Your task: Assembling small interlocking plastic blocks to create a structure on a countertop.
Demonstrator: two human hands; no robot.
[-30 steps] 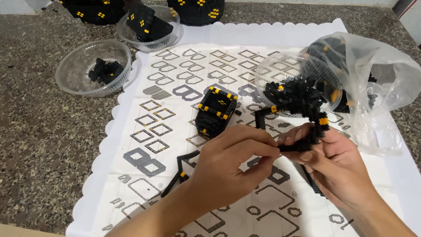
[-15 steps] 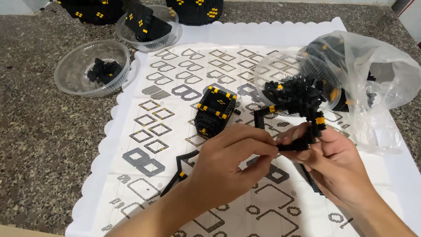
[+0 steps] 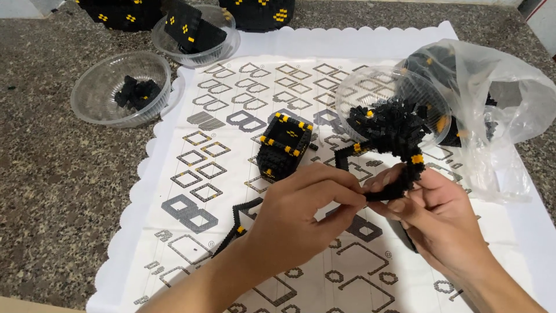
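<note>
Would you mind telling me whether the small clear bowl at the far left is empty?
No, the small clear bowl at the left holds a little heap of black bricks on its right side.

**Looks like somebody's kitchen counter turned hobby spot**

Pretty sure this is a home. The surface (image 3: 52, 191) is speckled grey-brown granite, like a kitchen worktop. On it lies a white scallop-edged sheet (image 3: 324, 43) printed with building-step diagrams. Left of the sheet sits a clear plastic bowl (image 3: 92, 95) with small black bricks, another bowl (image 3: 223, 43) sits at its top edge, and a crumpled clear plastic bag (image 3: 509, 98) at its right. No tools or racks, just household tubs.
</note>
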